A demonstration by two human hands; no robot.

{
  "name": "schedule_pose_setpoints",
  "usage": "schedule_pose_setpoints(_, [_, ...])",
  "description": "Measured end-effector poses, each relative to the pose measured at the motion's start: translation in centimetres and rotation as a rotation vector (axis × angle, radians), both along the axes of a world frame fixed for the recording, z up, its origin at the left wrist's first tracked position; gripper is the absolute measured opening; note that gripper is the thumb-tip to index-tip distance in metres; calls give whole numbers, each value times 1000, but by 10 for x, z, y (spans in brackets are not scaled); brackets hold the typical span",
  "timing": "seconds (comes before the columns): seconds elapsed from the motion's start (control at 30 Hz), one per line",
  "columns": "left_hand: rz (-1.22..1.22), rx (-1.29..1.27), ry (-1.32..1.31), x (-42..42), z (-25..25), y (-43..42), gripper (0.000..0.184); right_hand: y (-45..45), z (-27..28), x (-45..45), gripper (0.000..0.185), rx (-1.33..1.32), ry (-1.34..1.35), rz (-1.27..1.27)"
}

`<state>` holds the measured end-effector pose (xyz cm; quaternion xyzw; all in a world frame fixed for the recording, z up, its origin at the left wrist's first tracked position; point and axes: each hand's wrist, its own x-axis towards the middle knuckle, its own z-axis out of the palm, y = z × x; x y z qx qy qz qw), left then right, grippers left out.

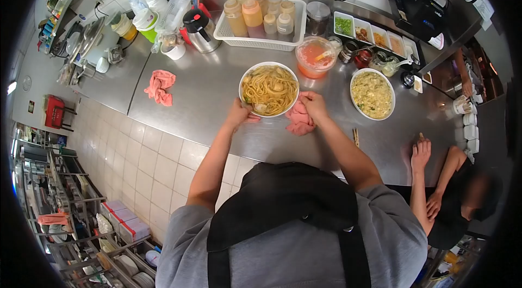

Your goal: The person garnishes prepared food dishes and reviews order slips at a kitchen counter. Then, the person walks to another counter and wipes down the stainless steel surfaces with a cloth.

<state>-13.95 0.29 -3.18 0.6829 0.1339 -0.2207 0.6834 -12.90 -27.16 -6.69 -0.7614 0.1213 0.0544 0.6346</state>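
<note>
A white bowl full of thick noodles is at the middle of the steel counter. My left hand grips its near left rim, fingers partly hidden beneath the bowl. At the near right side, my right hand is closed on a crumpled pink cloth, which lies against the rim. A bit of pink also shows under my left fingers. To the right stands a second white bowl filled with what looks like fried rice.
Behind the noodles are a white basket of sauce bottles, a thermos jug and a tub of reddish liquid. Another pink cloth lies left. A co-worker's hand rests on the counter at right, beyond wooden tongs.
</note>
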Motion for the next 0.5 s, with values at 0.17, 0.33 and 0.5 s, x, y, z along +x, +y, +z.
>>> schedule_pose_setpoints(0.17, [229,-84,35,-19,0,-37,36,8,-5,-23,11,49,20,-7])
schedule_pose_setpoints(0.33, [214,-60,18,-19,-11,-37,35,-7,-4,9,17,190,7,-68])
schedule_pose_setpoints(0.5, [123,-85,65,-12,-2,-16,41,-10,-4,50,18,342,-92,-69])
